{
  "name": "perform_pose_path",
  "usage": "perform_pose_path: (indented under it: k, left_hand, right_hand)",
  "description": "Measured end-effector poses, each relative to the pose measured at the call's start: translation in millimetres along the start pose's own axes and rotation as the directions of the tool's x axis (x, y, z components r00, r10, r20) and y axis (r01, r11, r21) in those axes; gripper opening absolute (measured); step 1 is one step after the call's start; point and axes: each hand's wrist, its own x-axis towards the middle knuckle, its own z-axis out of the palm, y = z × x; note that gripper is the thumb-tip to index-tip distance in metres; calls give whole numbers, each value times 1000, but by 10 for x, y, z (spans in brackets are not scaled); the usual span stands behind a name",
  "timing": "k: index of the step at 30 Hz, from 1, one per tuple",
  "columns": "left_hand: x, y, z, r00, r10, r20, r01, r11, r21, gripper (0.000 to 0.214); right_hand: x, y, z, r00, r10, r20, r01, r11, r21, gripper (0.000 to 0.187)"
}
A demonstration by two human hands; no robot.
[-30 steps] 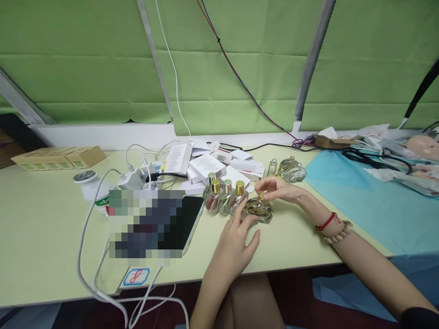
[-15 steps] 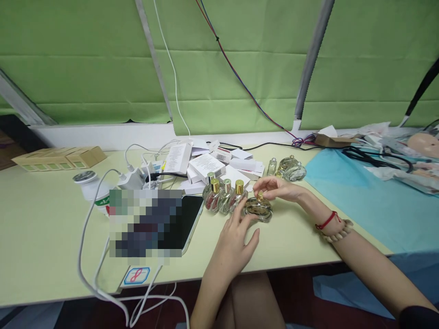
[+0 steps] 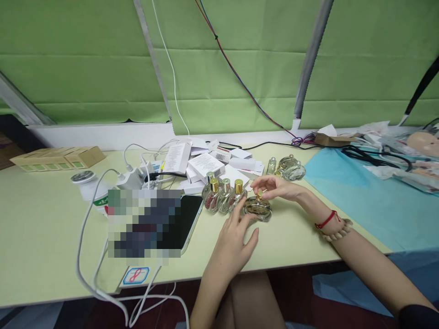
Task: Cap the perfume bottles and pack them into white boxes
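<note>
A low, oval glass perfume bottle (image 3: 258, 209) with a swirled body and gold neck stands on the table in front of me. My right hand (image 3: 278, 188) reaches in from the right, thumb and fingertips closed around the gold top. Against the bottle's left side rest the fingertips of my left hand (image 3: 233, 244); its fingers are stretched and the thumb stands apart. Just left of these are several similar bottles with shiny caps, among them a gold-capped bottle (image 3: 236, 197) and a reddish one (image 3: 213, 201), partly hidden behind my left fingers.
Behind the bottles lies a heap of white cartons (image 3: 206, 165). More glass bottles (image 3: 291, 169) stand beyond my right hand. To the left are a tablet (image 3: 190, 214), white cables, a power adapter (image 3: 130, 179) and brown boxes (image 3: 68, 157). A blue sheet (image 3: 346, 196) covers the right side.
Both hands and the bottle hold nearly the same position. The whole view has shifted very slightly.
</note>
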Motion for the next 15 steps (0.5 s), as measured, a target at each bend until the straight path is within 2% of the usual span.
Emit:
perform_pose_path:
  k: [8,10,11,12,13,15]
  left_hand:
    - [7,7,-14,1000,-11,15,11,1000,11,22]
    - [7,2,-13,1000,-6,12,6,1000,12,22]
    - [7,-1,-11,1000,-2,12,2,1000,13,22]
    - [7,-4,-9,1000,2,10,-2,1000,13,22]
    - [6,-7,-6,1000,4,9,-4,1000,14,22]
    - [3,-10,-1,1000,7,8,-7,1000,18,22]
  right_hand:
    - [19,-6,30,1000,-17,-3,17,1000,-19,43]
    - [23,-19,20,992,-75,-97,73,997,-18,45]
    - [23,-26,6,974,-115,-197,110,993,-37,45]
    - [21,-33,-15,933,-154,-326,135,987,-81,46]
    - [17,-40,-42,863,-188,-469,131,980,-150,47]
    - [2,-45,-100,673,-244,-698,-12,940,-340,48]
